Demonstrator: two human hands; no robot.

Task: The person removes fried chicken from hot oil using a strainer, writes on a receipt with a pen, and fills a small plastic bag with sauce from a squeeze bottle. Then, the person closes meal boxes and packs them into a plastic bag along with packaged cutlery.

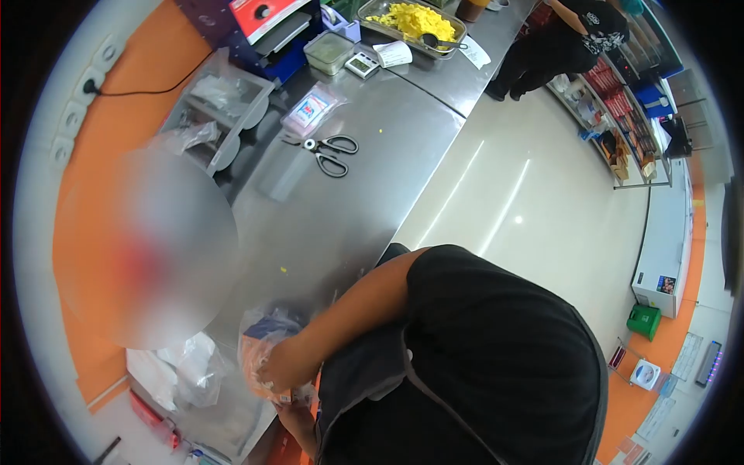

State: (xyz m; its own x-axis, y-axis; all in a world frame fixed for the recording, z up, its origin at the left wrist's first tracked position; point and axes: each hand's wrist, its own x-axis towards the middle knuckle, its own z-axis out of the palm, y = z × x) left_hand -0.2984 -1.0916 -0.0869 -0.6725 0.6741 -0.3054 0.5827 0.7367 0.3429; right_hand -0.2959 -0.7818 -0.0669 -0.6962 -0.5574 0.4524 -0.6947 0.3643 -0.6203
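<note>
Near the counter's lower end, a clear plastic bag point(267, 329) with orange and dark blue showing through lies crumpled at my hands. My right hand point(285, 367) is closed on the bag's near side, with its fingers partly covered by the film. Below it, my left hand point(296, 422) grips the bag's lower edge; its fingertips are mostly hidden. Beside the bag, more loose clear plastic bags point(194, 368) rest on the steel counter point(341, 240). Farther up the counter are black-handled scissors point(329, 155) and a packet with a red and blue label point(312, 111).
A tray of yellow food point(411, 23) with a black spoon stands at the far end, near a lidded container point(329, 53) and a small timer point(362, 65). Grey bins point(221, 108) hold plastic bags. Another person point(558, 39) stands across the aisle by shelves point(612, 108).
</note>
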